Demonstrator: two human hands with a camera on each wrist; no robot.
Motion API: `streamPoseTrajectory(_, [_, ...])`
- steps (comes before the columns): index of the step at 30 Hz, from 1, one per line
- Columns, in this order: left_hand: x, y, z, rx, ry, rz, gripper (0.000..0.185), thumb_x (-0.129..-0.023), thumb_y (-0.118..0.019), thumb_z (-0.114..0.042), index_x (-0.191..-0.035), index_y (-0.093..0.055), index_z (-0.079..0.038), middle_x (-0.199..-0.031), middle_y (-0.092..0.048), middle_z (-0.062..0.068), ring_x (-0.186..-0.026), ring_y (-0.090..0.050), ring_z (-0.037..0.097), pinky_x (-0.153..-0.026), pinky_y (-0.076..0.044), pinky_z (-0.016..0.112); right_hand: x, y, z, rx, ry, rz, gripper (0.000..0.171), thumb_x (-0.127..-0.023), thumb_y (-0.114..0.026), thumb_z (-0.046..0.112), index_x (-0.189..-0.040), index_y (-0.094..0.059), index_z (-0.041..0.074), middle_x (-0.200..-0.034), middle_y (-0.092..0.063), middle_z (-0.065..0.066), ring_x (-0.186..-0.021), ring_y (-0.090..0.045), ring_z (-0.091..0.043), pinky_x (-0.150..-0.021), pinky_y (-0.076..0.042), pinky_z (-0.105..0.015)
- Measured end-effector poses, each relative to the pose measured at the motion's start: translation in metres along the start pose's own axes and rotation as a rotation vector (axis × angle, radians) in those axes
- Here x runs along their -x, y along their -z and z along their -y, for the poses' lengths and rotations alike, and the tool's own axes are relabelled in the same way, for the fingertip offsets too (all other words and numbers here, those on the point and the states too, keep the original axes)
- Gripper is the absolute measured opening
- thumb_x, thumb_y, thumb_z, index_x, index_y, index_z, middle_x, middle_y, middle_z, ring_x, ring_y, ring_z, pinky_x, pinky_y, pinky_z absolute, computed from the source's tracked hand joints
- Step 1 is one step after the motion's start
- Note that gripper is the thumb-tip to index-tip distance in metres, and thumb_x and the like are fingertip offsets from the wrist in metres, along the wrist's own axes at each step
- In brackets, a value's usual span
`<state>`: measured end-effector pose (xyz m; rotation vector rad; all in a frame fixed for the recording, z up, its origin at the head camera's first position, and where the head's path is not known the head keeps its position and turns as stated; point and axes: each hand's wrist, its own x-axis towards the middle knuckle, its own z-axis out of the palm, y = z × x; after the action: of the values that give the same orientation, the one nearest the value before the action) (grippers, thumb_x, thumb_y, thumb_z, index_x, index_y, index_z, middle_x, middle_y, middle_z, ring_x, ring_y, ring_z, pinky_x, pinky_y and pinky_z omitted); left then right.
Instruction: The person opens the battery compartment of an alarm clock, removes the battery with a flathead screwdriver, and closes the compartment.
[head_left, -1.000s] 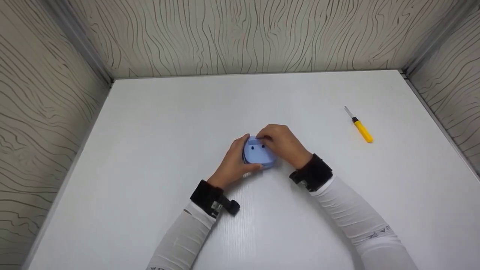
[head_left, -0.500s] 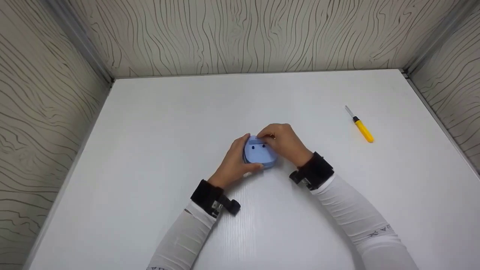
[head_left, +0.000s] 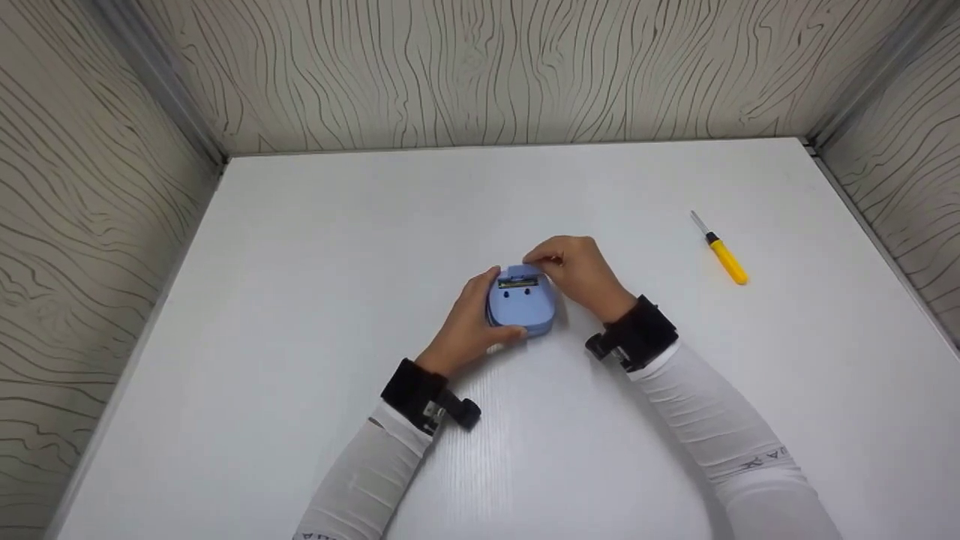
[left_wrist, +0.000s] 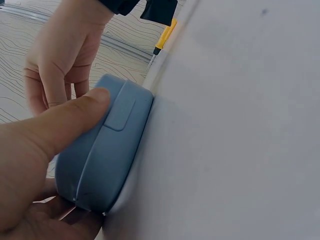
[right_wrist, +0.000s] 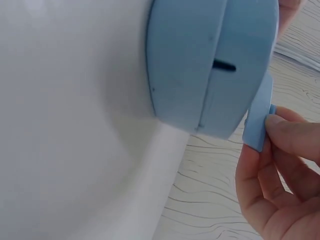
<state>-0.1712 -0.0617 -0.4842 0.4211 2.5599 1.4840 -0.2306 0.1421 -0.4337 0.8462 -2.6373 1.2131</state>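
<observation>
- The white surface (head_left: 300, 300) spans the view, with wood-grain patterned walls at its left, far and right edges.
- A rounded blue case (head_left: 522, 307) rests on it near the middle.
- A yellow-handled screwdriver (head_left: 720, 251) lies flat toward the right edge, well apart from the case, its metal tip pointing away.

blue devices (head_left: 523, 307): 1 | blue covers (right_wrist: 258, 121): 1 | screwdrivers (head_left: 721, 253): 1 | hands (head_left: 465, 322): 2

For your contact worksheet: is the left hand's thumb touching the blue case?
Touching. The left wrist view shows the left hand with its thumb pressed flat on the side of the blue case, with no gap between them.
</observation>
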Motion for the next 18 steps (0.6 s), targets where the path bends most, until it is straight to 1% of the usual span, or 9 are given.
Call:
streamPoseTrajectory(6, [-0.001, 0.000, 0.000, 0.003, 0.005, 0.005, 0.103, -0.082, -0.087, -0.025, -0.160, -0.022, -0.003, -0.159, -0.032, 0.020, -0.146, -0.033, 0.030, -0.120, -0.028, 0.042, -0.005, 0.010, -0.010, 0.004, -0.019, -0.031, 0.015, -0.090, -0.068, -0.009, -0.097, -0.079, -0.002, -0.099, -0.076, -0.016, -0.095, -0.072, -0.032, -0.086, -0.059, -0.044])
streamPoseTrajectory(11, [0.000, 0.002, -0.002, 0.003, 0.014, 0.010, 0.104, -0.082, -0.087, -0.027, -0.160, -0.022, -0.004, -0.160, -0.031, 0.019, -0.147, -0.032, 0.030, -0.121, -0.027, 0.043, -0.013, 0.019, -0.023, 0.033, -0.058, -0.056, 0.014, -0.092, -0.067, -0.007, -0.098, -0.079, -0.003, -0.100, -0.076, -0.017, -0.098, -0.072, -0.033, -0.088, -0.058, -0.045])
streamPoseTrajectory(14, [-0.001, 0.001, -0.003, -0.001, 0.036, 0.014, 0.104, -0.082, -0.087, -0.028, -0.161, -0.022, -0.006, -0.160, -0.031, 0.018, -0.148, -0.031, 0.029, -0.121, -0.026, 0.042, -0.019, 0.027, -0.032, 0.069, -0.086, -0.054, 0.015, -0.091, -0.067, -0.009, -0.097, -0.079, -0.003, -0.101, -0.075, -0.019, -0.099, -0.071, -0.035, -0.089, -0.057, -0.046])
streamPoseTrajectory(18, [-0.001, 0.000, -0.003, -0.008, 0.050, 0.014, 0.105, -0.082, -0.087, -0.029, -0.161, -0.022, -0.006, -0.161, -0.031, 0.017, -0.148, -0.031, 0.029, -0.121, -0.026, 0.042, -0.025, 0.038, -0.042, 0.117, -0.128, -0.030, 0.017, -0.092, -0.064, -0.010, -0.097, -0.079, -0.004, -0.103, -0.075, -0.021, -0.100, -0.071, -0.036, -0.090, -0.057, -0.048])
